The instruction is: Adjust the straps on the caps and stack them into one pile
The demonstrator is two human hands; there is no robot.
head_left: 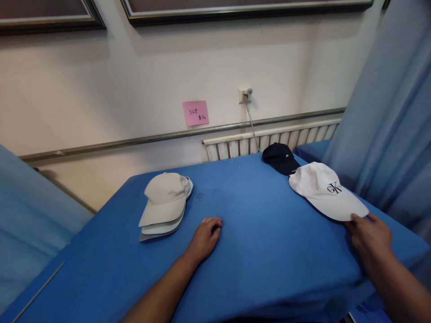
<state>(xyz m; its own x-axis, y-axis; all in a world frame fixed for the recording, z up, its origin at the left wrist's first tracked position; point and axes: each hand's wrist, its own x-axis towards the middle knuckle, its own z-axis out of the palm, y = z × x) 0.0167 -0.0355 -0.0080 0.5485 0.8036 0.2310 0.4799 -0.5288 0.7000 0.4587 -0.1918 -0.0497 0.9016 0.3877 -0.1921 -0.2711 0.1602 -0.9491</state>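
My right hand (372,233) pinches the brim edge of a white baseball cap (318,181) with black letters on its front, at the right of the table. Behind that cap, and partly covered by it, lies a dark navy cap (278,154). Left of centre, my left hand (206,235) rests on the blue cloth with fingers loosely bent, a gap by the thumb and nothing held. To its left sits a stack of caps (166,193), a beige one on top, with paler and grey brims showing beneath.
A blue cloth covers the table (256,251). Blue curtains (380,107) hang at both sides. Along the wall run a metal rail (144,140) and a white radiator (235,146). A pink note (195,113) and a plugged socket (243,96) are above. A thin rod (40,289) lies at the left.
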